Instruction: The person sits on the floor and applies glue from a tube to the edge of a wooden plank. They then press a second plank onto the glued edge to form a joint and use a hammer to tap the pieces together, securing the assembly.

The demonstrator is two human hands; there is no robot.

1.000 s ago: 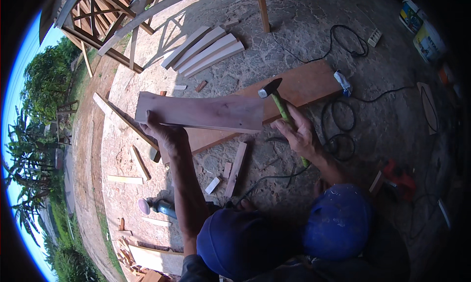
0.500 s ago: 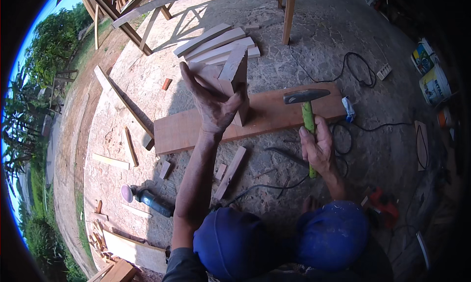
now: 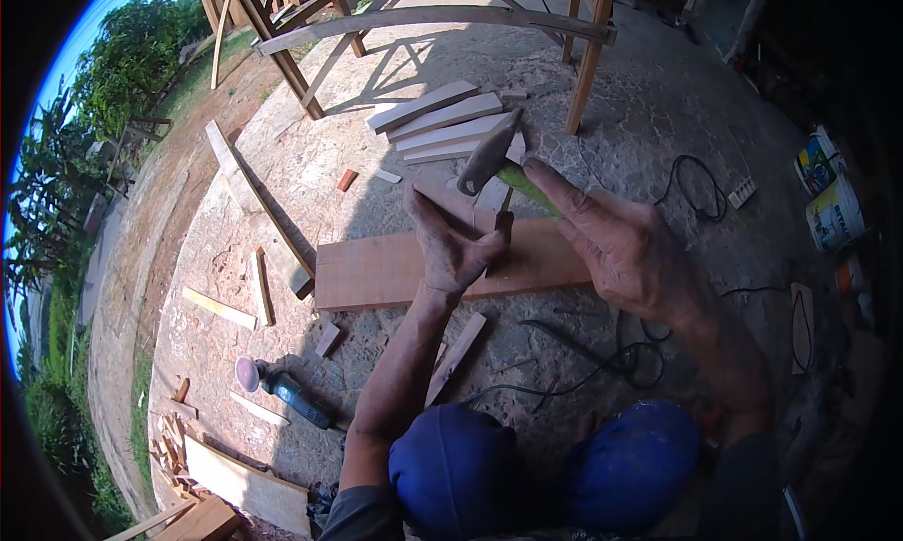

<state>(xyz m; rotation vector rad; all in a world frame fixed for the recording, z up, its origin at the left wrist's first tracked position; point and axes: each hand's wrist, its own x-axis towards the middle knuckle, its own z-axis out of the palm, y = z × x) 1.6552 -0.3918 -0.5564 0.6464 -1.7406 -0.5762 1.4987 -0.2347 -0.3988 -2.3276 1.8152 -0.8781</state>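
My left hand [image 3: 453, 251] is closed round a joined wooden piece [image 3: 453, 200], made of pale boards meeting at an angle, and steadies it over a long reddish-brown plank [image 3: 372, 270] on the ground. In my right hand [image 3: 623, 249] is a hammer [image 3: 491, 153] with a dark metal head and a green handle, the forefinger lying along the handle. From this view the hammer head overlaps the top of the wooden piece; whether they touch I cannot tell. The piece's lower end is hidden behind my left hand.
Several pale boards [image 3: 442, 108] lie beyond the plank, below a wooden trestle frame [image 3: 433, 20]. An angle grinder [image 3: 299, 398] rests at the left by offcuts [image 3: 261, 287]. Black cable [image 3: 564, 383] loops across the concrete near my knees. Buckets [image 3: 835, 214] stand at the far right.
My right hand has swung the hammer up and to the left, from beside the wooden piece to over its top. My left hand still holds the piece. The whole view has shifted slightly.
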